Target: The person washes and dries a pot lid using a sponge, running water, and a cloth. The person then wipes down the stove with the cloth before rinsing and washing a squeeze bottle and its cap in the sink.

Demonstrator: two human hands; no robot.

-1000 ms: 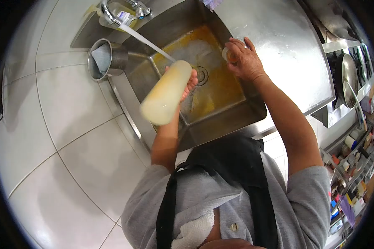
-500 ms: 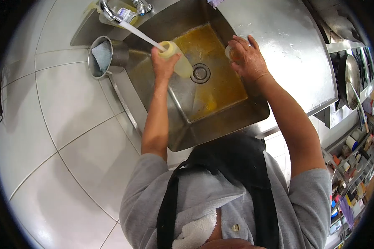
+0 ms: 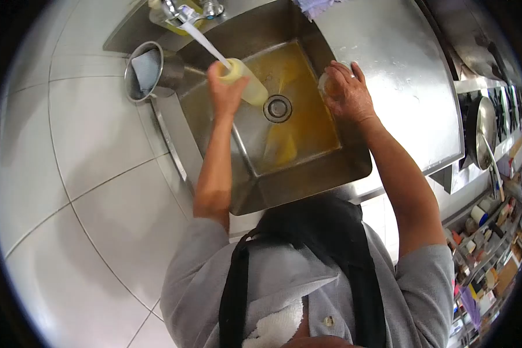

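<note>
My left hand is wrapped round the neck end of a translucent pale-yellow bottle, tilted over the sink. A stream of water from the tap runs to the bottle's open mouth. At the sink's right side, my right hand is curled over a clear, round piece, mostly covered by the fingers; its exact kind I cannot tell. Yellowish liquid covers part of the sink floor around the drain.
A metal pot with a blue-grey cloth inside stands left of the sink. Behind the tap is a container of yellow liquid. A purple cloth lies at the far edge of the steel counter. A pan sits farther right.
The whole view has shifted slightly. The yellow liquid on the sink floor has spread differently and looks paler. Both hands keep their holds, the bottle still under the stream.
</note>
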